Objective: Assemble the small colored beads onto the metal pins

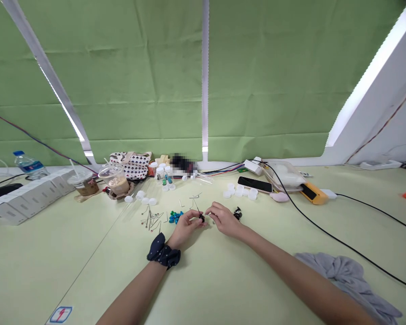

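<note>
Near the middle of the table, my left hand (pixel 188 225) is closed on a small round black part (pixel 201 218). A thin rod (pixel 197 206) rises from that part past the fingertips. Just to its right, the fingers of my right hand (pixel 223 219) are pinched together; what they hold, if anything, is too small to make out. Small blue and green parts (pixel 175 217) lie left of my left hand. Beyond them is a loose pile of thin bent metal rods (pixel 150 220). Several black parts (pixel 237 213) sit behind my right hand, partly hidden by it.
White caps (pixel 238 191) lie by a phone (pixel 255 184). Two drink cups (pixel 117 183) (pixel 84 183), white boxes (pixel 23 201) and a bottle (pixel 29 165) stand at left. A yellow device (pixel 314 193), black cable (pixel 325 238) and grey cloth (pixel 341 275) lie at right.
</note>
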